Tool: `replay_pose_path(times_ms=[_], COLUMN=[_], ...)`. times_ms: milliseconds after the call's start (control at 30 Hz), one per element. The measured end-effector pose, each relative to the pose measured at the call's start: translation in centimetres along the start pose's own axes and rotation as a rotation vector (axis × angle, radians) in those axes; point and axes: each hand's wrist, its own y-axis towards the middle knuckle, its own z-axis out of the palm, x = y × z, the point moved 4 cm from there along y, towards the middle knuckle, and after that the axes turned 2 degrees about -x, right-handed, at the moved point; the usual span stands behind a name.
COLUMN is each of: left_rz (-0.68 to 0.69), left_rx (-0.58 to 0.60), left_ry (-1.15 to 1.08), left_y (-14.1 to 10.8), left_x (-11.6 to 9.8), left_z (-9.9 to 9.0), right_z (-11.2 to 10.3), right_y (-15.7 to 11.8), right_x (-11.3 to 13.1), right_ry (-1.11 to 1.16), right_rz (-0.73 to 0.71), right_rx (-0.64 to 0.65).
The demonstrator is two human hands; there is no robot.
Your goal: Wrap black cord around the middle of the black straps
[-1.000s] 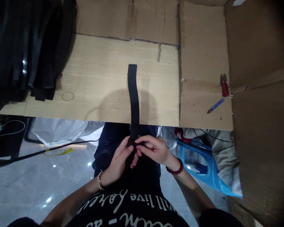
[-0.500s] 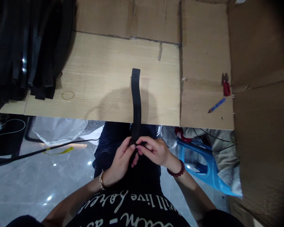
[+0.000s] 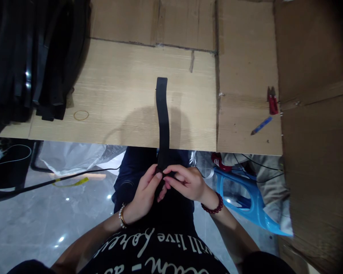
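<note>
Black strip (image 3: pixel 162 118), thin and slightly wavy, reaches out over the pale board (image 3: pixel 117 83); all positions below are taken from that board. Near end of the strip sits off the board's front edge, on my side, above my lap; far end lies over the middle of the board. Long axis runs nearly straight away from my body, square to the front edge, with a mild bend partway along.

Left hand (image 3: pixel 144 188): in front of the board, at the left side of the near end, thumb on top and fingers beneath, pinching the strip. Right hand (image 3: pixel 187 182): same distance from the board, coming in from the right, thumb and forefinger brought close together at that same end, just beside the left thumb. Black on black there, so I cannot tell whether the right fingertips grip the strip.

Containers: no tray or box holds the stock; a loose pile of black strips (image 3: pixel 42 57) covers the board's left end. Rubber band (image 3: pixel 81 115) lies on the board, near the pile. Cardboard sheet (image 3: pixel 246 64) adjoins the board's right edge, bearing red-handled snips (image 3: pixel 272 104) and a blue pen (image 3: pixel 261 125).
</note>
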Motion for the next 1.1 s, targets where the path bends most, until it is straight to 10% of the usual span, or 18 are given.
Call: replay_pose_path(times_ms=[1100], left_rz=[-0.076], left_rx=[0.098], left_ry=[-0.274], left_y=[0.4], left_x=[-0.9], left_z=[0.0], right_z=[-3.3], right_y=[0.2], right_x=[1.9], right_ry=[-0.176], right_rz=[-0.069], right_rx=[-0.018])
